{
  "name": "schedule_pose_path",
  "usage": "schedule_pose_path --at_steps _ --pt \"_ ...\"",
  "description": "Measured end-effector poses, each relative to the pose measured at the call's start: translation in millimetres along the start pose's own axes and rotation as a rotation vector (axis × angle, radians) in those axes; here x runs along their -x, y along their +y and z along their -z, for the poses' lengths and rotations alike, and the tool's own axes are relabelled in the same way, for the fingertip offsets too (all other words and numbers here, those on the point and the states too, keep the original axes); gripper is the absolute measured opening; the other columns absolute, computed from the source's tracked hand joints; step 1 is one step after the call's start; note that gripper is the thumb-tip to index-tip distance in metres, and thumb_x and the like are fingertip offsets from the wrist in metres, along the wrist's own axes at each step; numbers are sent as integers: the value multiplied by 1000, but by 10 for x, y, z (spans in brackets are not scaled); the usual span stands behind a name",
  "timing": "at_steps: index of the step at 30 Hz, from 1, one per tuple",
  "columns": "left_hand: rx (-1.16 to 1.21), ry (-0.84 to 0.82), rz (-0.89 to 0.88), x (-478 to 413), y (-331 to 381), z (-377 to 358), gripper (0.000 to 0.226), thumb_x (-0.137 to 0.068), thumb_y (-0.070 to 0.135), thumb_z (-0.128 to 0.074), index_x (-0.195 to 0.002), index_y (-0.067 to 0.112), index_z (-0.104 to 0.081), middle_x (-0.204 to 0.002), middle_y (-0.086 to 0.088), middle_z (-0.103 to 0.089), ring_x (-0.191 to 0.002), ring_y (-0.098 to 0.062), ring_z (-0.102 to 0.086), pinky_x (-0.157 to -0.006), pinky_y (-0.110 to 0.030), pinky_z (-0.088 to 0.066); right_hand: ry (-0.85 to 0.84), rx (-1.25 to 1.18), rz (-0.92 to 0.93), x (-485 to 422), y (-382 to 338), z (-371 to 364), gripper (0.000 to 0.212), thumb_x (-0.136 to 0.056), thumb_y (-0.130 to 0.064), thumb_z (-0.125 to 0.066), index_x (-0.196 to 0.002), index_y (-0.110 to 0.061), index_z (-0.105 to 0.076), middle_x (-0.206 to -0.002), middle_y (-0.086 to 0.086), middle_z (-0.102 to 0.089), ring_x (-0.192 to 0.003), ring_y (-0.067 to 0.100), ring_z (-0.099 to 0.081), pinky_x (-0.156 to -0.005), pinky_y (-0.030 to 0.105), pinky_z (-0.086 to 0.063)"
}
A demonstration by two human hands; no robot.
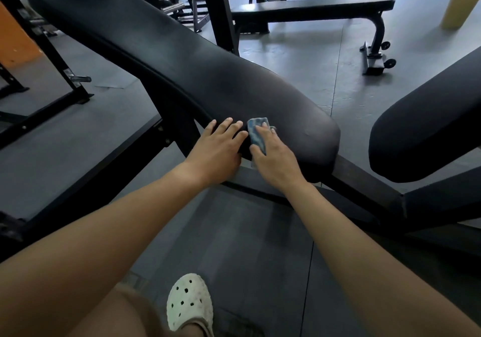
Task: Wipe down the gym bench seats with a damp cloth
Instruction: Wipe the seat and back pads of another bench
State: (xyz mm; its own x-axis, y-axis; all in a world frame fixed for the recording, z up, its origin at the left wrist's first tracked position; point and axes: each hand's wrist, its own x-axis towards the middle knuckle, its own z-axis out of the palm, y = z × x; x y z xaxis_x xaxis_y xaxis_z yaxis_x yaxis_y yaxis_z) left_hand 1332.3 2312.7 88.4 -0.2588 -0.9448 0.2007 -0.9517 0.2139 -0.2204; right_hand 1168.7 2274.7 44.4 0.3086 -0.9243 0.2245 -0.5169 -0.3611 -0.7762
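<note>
A long black padded bench back (182, 58) runs from the upper left down to the middle of the view. My right hand (274, 158) presses a folded blue cloth (256, 131) flat against the pad's near edge, close to its lower end. Just to the left, my left hand (218, 149) rests on the same edge with its fingers spread, holding nothing. A second black pad (426, 128), the seat, lies to the right across a gap over the frame.
The bench's black steel frame (364, 180) crosses under both pads. Flat benches (312, 7) stand at the back, and a yellow cylinder (458, 9) stands at the far right. Rack uprights (221, 11) rise behind the pad. My white clog (190, 303) is on the grey rubber floor.
</note>
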Motion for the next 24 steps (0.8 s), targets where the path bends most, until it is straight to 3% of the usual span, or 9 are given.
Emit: schedule_pose_path --at_steps 4,11,14,18,21,24 --pt "-48 -34 31 125 -95 185 57 -100 31 -50 -155 19 -40 -166 -5 -31 -157 -29 -19 -127 -52 -14 105 70 78 112 269 100 51 -102 -30 -53 -151 -22 -43 -157 -1 -45 -145 20 -41 -119 41 -36" --pt "-15 69 151 293 -472 108 58 -96 26 -58 -151 15 -43 -162 -12 -33 -156 -32 -21 -127 -55 -17 197 246 73 141 432 -20 55 -105 -45 -39 -150 -15 -39 -161 4 -36 -154 24 -20 -126 47 -20" --pt "-77 141 98 239 -731 28 58 -92 23 -60 -147 12 -45 -158 -14 -36 -154 -35 -24 -125 -58 -20 245 238 75 16 307 -236 55 -105 -47 -37 -148 -12 -38 -160 7 -34 -152 27 -26 -123 48 -28" --pt "-40 277 112 62 -997 -9 60 -90 22 -56 -147 9 -44 -157 -15 -38 -153 -35 -26 -125 -57 -20 378 238 87 -267 20 -485 53 -107 -51 -27 -139 -11 -44 -150 9 -46 -140 29 -45 -107 51 -46" --pt "-37 284 94 -44 -1074 -103 57 -90 21 -54 -144 8 -46 -156 -15 -39 -153 -35 -26 -125 -56 -20 386 279 127 -544 -310 -616 59 -106 -55 -21 -136 -11 -46 -145 9 -50 -131 28 -52 -103 48 -50" --pt "-53 270 38 -78 -1195 -146 57 -87 22 -51 -143 10 -47 -154 -13 -42 -151 -34 -30 -124 -55 -19 310 316 157 -769 -617 -757 60 -104 -55 -27 -143 -11 -40 -153 13 -42 -142 31 -43 -111 46 -44"
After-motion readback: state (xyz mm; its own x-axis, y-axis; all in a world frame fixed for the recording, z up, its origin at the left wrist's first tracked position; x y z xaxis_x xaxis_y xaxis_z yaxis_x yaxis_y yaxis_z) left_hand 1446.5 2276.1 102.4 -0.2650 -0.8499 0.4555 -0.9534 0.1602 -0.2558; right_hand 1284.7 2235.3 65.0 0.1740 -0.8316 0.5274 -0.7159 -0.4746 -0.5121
